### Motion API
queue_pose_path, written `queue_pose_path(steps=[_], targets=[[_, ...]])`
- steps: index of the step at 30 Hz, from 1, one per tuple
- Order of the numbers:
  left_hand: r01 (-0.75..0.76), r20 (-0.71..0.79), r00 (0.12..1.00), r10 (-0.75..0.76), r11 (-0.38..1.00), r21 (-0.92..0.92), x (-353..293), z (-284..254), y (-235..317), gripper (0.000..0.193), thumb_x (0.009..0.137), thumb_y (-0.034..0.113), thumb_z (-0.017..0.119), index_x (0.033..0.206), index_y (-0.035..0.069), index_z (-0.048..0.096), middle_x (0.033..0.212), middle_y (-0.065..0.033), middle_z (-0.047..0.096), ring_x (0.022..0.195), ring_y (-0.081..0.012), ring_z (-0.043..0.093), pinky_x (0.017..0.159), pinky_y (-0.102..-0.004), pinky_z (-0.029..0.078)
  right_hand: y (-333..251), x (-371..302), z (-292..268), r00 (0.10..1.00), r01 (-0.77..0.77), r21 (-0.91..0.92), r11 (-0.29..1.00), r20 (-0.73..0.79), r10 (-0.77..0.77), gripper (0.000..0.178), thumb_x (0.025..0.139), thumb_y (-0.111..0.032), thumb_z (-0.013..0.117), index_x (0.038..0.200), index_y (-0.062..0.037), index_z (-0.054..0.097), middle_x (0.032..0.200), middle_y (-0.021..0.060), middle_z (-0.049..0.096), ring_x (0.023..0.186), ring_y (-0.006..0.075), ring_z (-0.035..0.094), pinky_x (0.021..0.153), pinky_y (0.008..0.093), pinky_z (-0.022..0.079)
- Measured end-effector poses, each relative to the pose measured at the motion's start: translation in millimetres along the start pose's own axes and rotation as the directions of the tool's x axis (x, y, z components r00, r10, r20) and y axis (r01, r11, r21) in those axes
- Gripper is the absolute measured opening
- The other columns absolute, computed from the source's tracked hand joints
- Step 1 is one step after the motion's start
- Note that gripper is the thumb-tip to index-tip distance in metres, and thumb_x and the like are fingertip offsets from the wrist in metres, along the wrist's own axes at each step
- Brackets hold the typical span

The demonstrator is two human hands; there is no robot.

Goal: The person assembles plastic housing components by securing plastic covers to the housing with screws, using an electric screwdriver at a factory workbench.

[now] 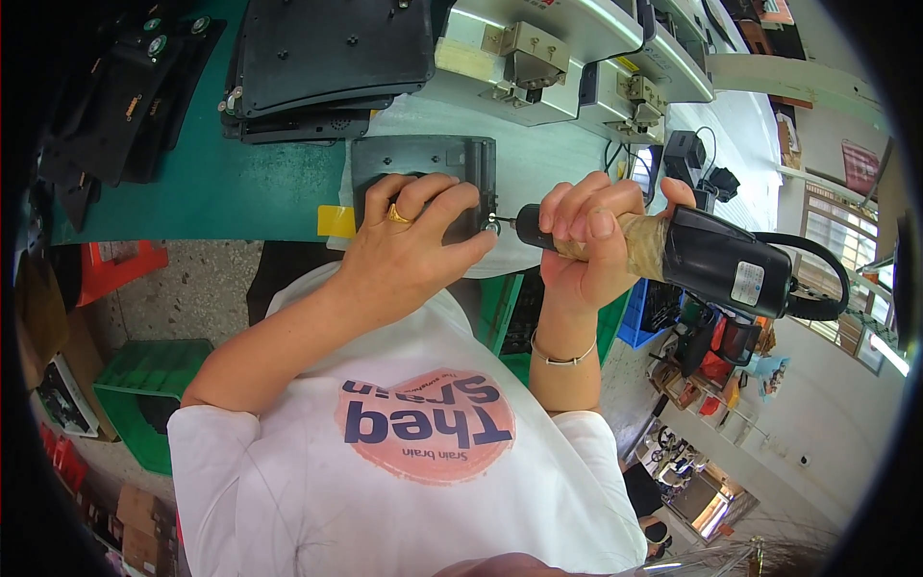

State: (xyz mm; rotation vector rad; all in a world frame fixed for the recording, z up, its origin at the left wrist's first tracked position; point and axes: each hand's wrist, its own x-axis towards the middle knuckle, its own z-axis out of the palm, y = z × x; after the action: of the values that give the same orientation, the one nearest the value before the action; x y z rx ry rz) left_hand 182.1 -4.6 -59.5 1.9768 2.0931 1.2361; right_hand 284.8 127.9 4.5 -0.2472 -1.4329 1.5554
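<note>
A black plastic panel lies on the white-covered part of the bench in front of me. My left hand, with a gold ring on one finger, curls over its near part and holds it, hiding much of its surface. My right hand is wrapped round an electric screwdriver, black with tan tape about its barrel. The tool lies almost level, its thin bit pointing left at a small round metal piece by the panel's right edge, close to my left thumb. Whether the bit touches it, I cannot tell.
Stacked black panels stand behind the work, and more dark panels lie far left on the green mat. Grey machines stand at the back right. A cable loops off the screwdriver. Below the bench is a green crate.
</note>
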Motion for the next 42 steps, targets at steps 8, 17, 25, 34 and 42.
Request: queue_pose_path(steps=[8,17,25,34,42], targets=[[0.014,0.018,1.000,-0.014,1.000,-0.002,0,-1,-1,0.025,0.067,0.020,0.078,0.092,0.024,0.073,0.112,-0.0026,0.055,0.113,-0.0224,0.049,0.094,-0.0437,0.033,2,6,11,0.996,-0.001,-0.142,0.990,0.089,0.014,0.069,0.081,0.000,0.075,0.132,-0.0065,0.029,0.070,0.0045,0.057,0.059,0.0162,0.055,0.056,0.0287,0.048],[0.016,0.055,0.998,-0.015,1.000,-0.022,1,-2,-5,0.023,0.071,0.019,0.074,0.093,0.023,0.073,0.113,-0.0045,0.055,0.113,-0.0247,0.049,0.094,-0.0450,0.034,7,9,1,0.988,-0.036,-0.083,0.996,0.144,0.047,0.059,0.080,0.004,0.074,0.120,-0.0115,0.034,0.068,0.0049,0.057,0.056,0.0167,0.054,0.057,0.0295,0.049],[0.025,0.118,0.993,-0.014,0.996,-0.089,1,-6,-4,0.028,0.075,0.014,0.063,0.102,0.022,0.067,0.114,-0.0076,0.053,0.118,-0.0260,0.047,0.099,-0.0496,0.034,7,-4,6,0.984,0.093,-0.172,0.981,0.163,-0.065,0.055,0.082,0.005,0.069,0.118,-0.0127,0.033,0.068,0.0051,0.056,0.054,0.0178,0.053,0.055,0.0324,0.051],[-0.023,0.031,0.999,0.025,0.999,-0.044,-1,0,-8,0.027,0.069,0.018,0.073,0.096,0.022,0.072,0.111,-0.0068,0.054,0.112,-0.0264,0.050,0.097,-0.0483,0.036,2,-3,9,0.996,0.038,-0.128,0.991,0.087,-0.027,0.055,0.083,0.005,0.070,0.120,-0.0124,0.033,0.070,0.0055,0.057,0.055,0.0170,0.054,0.058,0.0316,0.051],[-0.036,-0.001,0.999,0.036,0.999,-0.031,4,0,-8,0.027,0.068,0.018,0.074,0.095,0.021,0.072,0.105,-0.0058,0.056,0.107,-0.0247,0.053,0.095,-0.0479,0.039,12,-8,6,0.986,0.163,-0.076,0.984,0.059,-0.159,0.050,0.084,0.005,0.068,0.116,-0.0114,0.033,0.069,0.0061,0.057,0.054,0.0168,0.053,0.054,0.0311,0.050]])
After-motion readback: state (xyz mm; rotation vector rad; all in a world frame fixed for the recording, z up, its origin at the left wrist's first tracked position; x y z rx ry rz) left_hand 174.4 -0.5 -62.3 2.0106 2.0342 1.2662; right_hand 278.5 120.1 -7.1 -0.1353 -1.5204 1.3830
